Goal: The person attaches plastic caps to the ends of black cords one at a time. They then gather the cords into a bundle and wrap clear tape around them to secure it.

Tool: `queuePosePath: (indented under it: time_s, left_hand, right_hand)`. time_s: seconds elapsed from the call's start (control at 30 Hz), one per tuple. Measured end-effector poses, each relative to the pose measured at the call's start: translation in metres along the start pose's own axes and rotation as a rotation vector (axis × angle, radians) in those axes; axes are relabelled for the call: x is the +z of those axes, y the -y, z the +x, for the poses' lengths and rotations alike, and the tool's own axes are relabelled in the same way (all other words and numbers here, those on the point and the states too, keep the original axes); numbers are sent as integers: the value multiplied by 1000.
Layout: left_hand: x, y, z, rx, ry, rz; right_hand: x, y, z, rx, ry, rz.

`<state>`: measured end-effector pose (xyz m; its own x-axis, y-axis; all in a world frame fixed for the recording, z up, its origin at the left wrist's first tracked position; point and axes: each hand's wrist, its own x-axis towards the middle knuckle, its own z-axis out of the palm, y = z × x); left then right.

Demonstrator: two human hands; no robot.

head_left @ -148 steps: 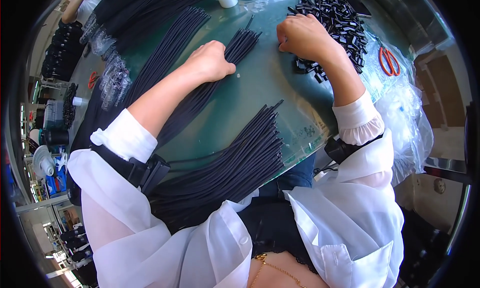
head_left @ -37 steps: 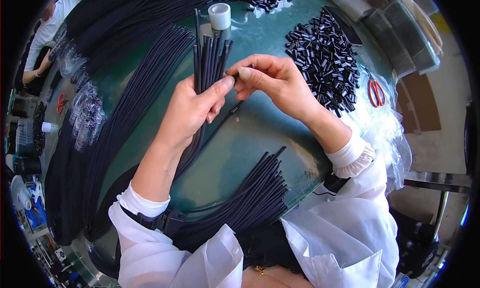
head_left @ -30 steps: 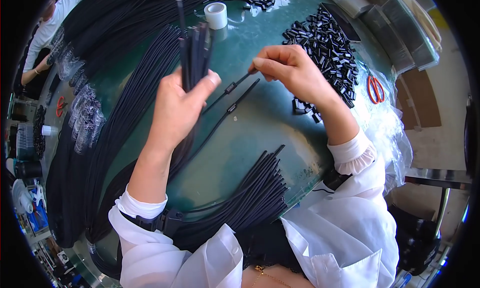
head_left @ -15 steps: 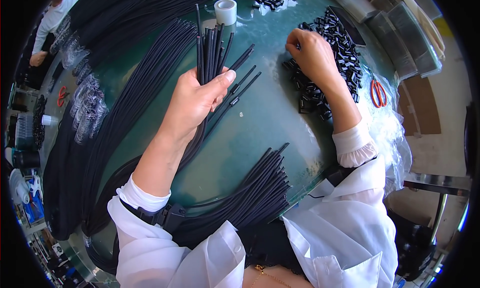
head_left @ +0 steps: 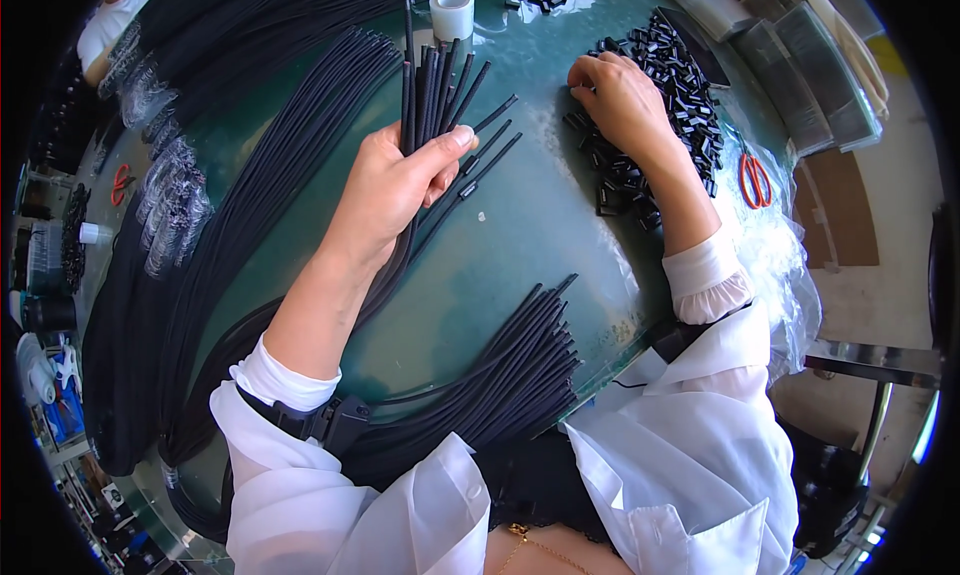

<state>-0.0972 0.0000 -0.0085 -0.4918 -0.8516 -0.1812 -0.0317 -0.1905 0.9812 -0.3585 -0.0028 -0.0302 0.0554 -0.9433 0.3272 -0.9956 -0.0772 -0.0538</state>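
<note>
My left hand (head_left: 395, 190) is closed around a bunch of black cords (head_left: 432, 100), whose cut ends fan out above the thumb. Beside its fingers, a pair of cords reaches out to the right, and a small black sleeve (head_left: 467, 190) sits around one of them. My right hand (head_left: 628, 100) is at the left edge of a heap of small black sleeves (head_left: 690, 110). Its fingers are curled together with the tips pointing down, and whatever lies between them is hidden.
Long black cord bundles (head_left: 290, 145) cover the left of the green table (head_left: 500, 265); another bundle (head_left: 520, 360) lies near my body. A tape roll (head_left: 452, 17) stands at the back. Red-handled scissors (head_left: 755, 180) and clear plastic (head_left: 780, 265) are at right. Another person's sleeve (head_left: 105, 30) shows far left.
The view has shifted slightly. The cords in my left hand stand a little differently, and my right hand stays by the heap with its fingers curled. The other person's hand has moved upward at far left.
</note>
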Motion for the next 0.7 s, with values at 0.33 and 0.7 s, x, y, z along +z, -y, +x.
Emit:
queuePosePath:
  time_s: [0.33,0.7]
  left_hand:
    - [0,4,1,6,2,19]
    - [0,4,0,31,-44,15]
  right_hand:
    - [3,0,4,169,14,10]
    - [-4,5,2,-13,-39,75]
